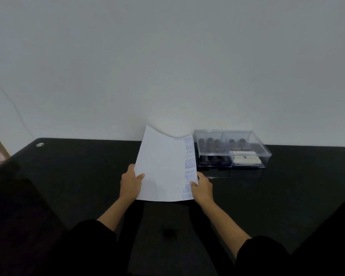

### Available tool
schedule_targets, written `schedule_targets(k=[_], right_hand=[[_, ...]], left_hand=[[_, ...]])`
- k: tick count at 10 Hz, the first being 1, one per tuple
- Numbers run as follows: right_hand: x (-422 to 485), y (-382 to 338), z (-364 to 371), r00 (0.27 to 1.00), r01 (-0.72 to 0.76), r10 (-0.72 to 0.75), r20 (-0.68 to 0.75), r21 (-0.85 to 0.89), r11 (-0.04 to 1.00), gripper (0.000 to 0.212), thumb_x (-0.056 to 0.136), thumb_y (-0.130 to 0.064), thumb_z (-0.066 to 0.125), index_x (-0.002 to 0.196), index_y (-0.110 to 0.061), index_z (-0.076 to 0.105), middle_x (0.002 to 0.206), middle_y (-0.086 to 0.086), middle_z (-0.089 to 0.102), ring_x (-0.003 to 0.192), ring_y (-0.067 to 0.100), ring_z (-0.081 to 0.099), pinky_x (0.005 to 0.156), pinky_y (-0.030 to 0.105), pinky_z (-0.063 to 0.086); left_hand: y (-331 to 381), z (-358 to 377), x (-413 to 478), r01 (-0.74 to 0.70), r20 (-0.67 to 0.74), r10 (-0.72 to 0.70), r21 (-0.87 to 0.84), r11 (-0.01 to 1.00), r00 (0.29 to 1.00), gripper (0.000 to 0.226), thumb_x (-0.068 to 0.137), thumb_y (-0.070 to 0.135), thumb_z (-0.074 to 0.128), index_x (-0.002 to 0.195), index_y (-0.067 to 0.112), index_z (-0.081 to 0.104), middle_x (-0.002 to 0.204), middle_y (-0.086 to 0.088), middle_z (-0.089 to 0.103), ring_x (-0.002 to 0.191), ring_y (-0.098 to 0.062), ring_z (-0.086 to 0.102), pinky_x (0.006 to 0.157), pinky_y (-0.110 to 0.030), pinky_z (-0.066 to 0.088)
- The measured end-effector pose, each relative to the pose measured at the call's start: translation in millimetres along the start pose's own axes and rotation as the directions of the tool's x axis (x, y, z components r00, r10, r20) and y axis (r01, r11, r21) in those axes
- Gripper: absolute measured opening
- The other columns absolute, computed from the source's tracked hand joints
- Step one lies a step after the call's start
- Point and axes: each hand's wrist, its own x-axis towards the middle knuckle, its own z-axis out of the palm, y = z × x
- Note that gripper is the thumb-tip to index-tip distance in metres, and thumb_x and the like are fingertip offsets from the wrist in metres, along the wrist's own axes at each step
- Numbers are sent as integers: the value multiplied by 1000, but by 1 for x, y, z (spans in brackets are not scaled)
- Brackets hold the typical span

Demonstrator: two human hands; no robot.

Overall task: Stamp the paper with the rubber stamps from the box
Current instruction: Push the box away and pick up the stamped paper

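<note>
Black sleeves [261,253] pushed back from both forearms frame the near edge of a glossy black table [78,176], where a person holds a white sheet of paper [161,168] between two bare hands. The left hand [130,183] grips the sheet's left edge, thumb laid across the front face and fingers curled out of sight behind it. The right hand [202,188] pinches the right edge low down, thumb on the printed side and the remaining fingers hidden behind the page. The paper stands tilted up above the tabletop, its lower edge close to the surface, though whether it touches cannot be told, and its top edge sags in a shallow curve against the wall. A column of blue stamped words [189,168] runs down its right margin, among them SAMPLE, FRAGILE and AMENDED, while the rest of the page is blank. Just beside the paper on its right, farther back on the table, sits a clear plastic box [265,154] divided into compartments. Dark-handled rubber stamps [213,148] stand upright in its left and rear sections, and a pale ink pad [247,160] lies flat in the front right section. A small silvery disc [40,144] marks the table's far left corner, and a plain white wall [167,56] rises behind everything
</note>
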Motion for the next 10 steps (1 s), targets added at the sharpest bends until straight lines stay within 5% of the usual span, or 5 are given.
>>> schedule_targets(k=[3, 4, 6, 8, 10], right_hand=[[6, 6, -4, 997, 64, -76, -30, -289, 955, 19, 89, -6, 46, 103, -4, 58, 109, 15, 61, 102, 27, 54, 77, 32, 47], [4, 4, -6, 998, 51, -60, -12, -356, 933, 18, 91, -8, 44, 105, -4, 55, 112, 14, 54, 109, 26, 45, 74, 26, 35], [1, 2, -6, 998, 41, -54, -19, -399, 916, 20, 94, -12, 45, 111, -4, 52, 120, 13, 44, 116, 25, 39, 82, 26, 37], [0, 0, -7, 998, 50, -65, -20, -435, 899, 23, 93, -13, 47, 114, -5, 51, 123, 13, 39, 116, 24, 38, 86, 27, 41], [1, 0, -17, 992, 109, -129, -5, -501, 858, 39, 91, -21, 51, 129, -17, 44, 127, 8, 40, 120, 24, 36, 95, 36, 39]], left_hand=[[4, 9, 8, -42, 19, 38, 333, 942, 999, 40, 90, 19, 57, 125, 6, 44, 124, -14, 50, 113, -27, 50, 95, -40, 44], [5, 11, 6, -23, 12, 19, 443, 896, 1000, 44, 92, 24, 55, 130, 7, 40, 127, -13, 44, 115, -25, 46, 95, -38, 41], [2, 14, 7, -49, 17, 48, 576, 816, 999, 51, 95, 30, 48, 138, 10, 30, 134, -12, 36, 120, -24, 41, 97, -35, 39], [6, 15, 1, -131, 93, 93, 630, 765, 991, 43, 98, 27, 40, 138, 14, 34, 146, -9, 26, 128, -25, 35, 102, -36, 35], [20, 20, -4, -278, 196, 209, 470, 837, 958, 44, 97, 20, 39, 141, 12, 36, 152, -7, 28, 139, -24, 28, 111, -35, 28]])
